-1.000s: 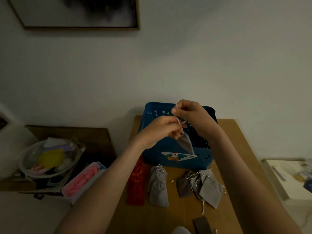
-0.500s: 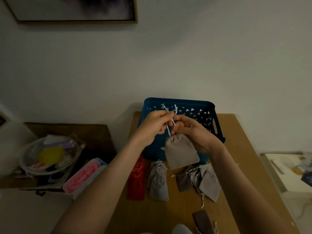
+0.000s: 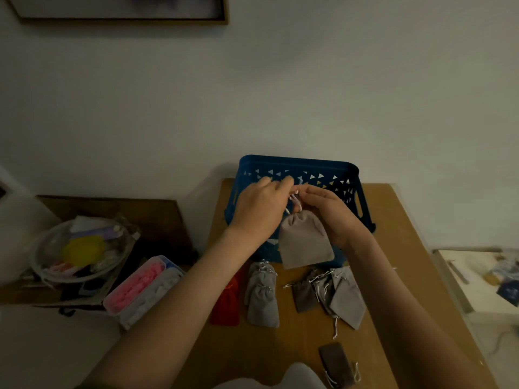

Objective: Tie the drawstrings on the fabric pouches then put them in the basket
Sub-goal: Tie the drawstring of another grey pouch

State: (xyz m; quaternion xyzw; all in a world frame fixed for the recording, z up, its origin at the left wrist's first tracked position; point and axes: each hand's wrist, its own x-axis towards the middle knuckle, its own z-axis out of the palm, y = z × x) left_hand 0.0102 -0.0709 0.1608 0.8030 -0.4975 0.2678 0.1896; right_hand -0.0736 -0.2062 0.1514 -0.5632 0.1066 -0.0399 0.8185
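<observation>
A grey fabric pouch (image 3: 304, 241) hangs in front of the blue plastic basket (image 3: 297, 164) at the back of the wooden table (image 3: 393, 234). My left hand (image 3: 259, 207) and my right hand (image 3: 327, 209) meet at its gathered neck, and both pinch the white drawstrings (image 3: 295, 199). On the table below lie a red pouch (image 3: 226, 303), two grey pouches (image 3: 262, 294) one over the other, a heap of grey and brown pouches (image 3: 331, 293), and a dark brown pouch (image 3: 337, 363) near the front edge.
Left of the table a lower surface carries a clear bowl (image 3: 81, 248) of mixed items and a plastic box (image 3: 144, 287) with pink and grey contents. A framed picture (image 3: 120, 8) hangs on the wall. A tray with small items (image 3: 480, 276) stands at the right.
The pouch has turned from edge-on to face me and dropped lower before the basket. Both hands have come down and closed together on the drawstrings at its neck.
</observation>
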